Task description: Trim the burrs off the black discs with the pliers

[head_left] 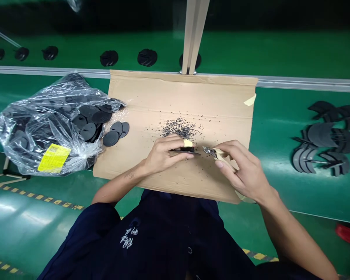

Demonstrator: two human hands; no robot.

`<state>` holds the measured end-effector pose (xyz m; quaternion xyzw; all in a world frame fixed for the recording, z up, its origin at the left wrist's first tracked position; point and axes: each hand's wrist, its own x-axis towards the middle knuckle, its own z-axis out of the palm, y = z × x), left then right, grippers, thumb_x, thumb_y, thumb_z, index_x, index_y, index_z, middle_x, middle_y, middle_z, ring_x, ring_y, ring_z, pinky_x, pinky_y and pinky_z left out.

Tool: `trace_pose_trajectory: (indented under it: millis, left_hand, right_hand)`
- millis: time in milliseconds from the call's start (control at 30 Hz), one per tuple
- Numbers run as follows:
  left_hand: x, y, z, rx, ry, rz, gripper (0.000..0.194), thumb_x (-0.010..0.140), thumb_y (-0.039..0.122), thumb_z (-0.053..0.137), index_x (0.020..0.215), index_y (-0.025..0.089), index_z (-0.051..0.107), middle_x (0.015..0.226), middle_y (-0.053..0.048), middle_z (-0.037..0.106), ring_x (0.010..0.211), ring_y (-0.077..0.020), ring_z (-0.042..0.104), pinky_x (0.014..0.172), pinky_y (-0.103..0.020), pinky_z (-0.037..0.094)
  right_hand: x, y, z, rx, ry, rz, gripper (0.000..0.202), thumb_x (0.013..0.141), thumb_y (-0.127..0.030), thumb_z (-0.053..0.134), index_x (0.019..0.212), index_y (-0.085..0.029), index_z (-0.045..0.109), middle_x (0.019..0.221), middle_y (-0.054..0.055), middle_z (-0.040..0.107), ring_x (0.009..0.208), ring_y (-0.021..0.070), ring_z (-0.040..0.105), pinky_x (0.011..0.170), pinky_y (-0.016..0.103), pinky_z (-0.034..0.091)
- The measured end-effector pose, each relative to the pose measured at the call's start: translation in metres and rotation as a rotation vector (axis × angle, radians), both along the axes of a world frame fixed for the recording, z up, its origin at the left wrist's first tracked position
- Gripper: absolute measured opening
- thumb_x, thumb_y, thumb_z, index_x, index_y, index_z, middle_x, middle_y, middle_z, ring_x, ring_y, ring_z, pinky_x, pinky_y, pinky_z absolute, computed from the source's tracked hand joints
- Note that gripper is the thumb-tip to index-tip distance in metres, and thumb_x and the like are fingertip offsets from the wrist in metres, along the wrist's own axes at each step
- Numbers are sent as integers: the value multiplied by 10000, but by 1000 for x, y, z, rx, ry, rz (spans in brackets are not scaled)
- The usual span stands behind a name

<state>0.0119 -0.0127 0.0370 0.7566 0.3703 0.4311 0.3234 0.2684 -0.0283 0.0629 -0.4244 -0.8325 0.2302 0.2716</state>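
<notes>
My left hand is closed on a thin black plastic disc, seen nearly edge-on, with most of it hidden by the fingers. Yellow tape wraps one of its fingertips. My right hand grips a small pair of metal nippers, whose handles look wrapped in pale material. The nippers' jaws point at the disc, a small gap away. Both hands are above a cardboard sheet, where many tiny black scraps lie in a loose heap. Several loose discs rest left of the hands.
A clear plastic bag full of black discs stands at the left, with a yellow label. Stacked black discs lie on the green table at right. A row of disc stacks sits beyond the rail. An upright post rises behind the cardboard.
</notes>
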Motion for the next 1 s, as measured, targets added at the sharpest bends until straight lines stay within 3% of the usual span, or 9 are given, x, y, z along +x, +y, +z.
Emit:
trace_pose_trajectory:
  millis: [267,500,667,767,867,1000]
  left_hand:
    - [3,-2,1,84,-77,-12,260,880,415,761,1009,189,774,815,-41,773,680,-117,634,650,-263,522]
    - [2,-2,2,111,-109,-61,232,874,378,772,988,176,771,770,-31,758,679,-113,647,624,-247,530]
    - [5,-4,3,105,-144,-68,237,881,388,766,976,172,772,755,-35,756,667,-119,648,611,-252,535]
    - [6,-4,8,142,-102,-62,255,879,401,766,1007,181,761,754,-23,746,675,-116,636,638,-258,535]
    - [6,-2,11,188,7,-70,266,902,403,742,1050,182,737,764,-8,729,689,-113,620,665,-261,525]
    - [5,0,4,249,216,-58,208,957,326,682,1076,157,712,854,-31,739,770,-129,615,715,-269,503]
  right_hand:
    - [-8,4,4,63,-103,90,315,1011,-404,523,1260,-220,580,1036,115,711,894,255,668,791,395,548]
    - [-3,6,4,254,-264,126,279,1020,-393,532,1178,-195,648,880,87,696,750,208,627,638,332,491]
    - [-3,4,-2,160,-86,139,227,1017,-375,553,1133,-211,660,820,58,687,654,163,606,578,299,460]
    - [-5,3,-6,56,22,72,248,1032,-378,514,1152,-204,645,834,58,677,665,159,606,605,293,474]
    - [-7,3,-4,159,-165,-9,288,1019,-405,527,1150,-179,649,866,81,680,723,193,601,634,321,448]
    - [-8,3,4,391,-468,-1,341,994,-428,570,1148,-136,657,879,110,691,759,226,579,636,344,372]
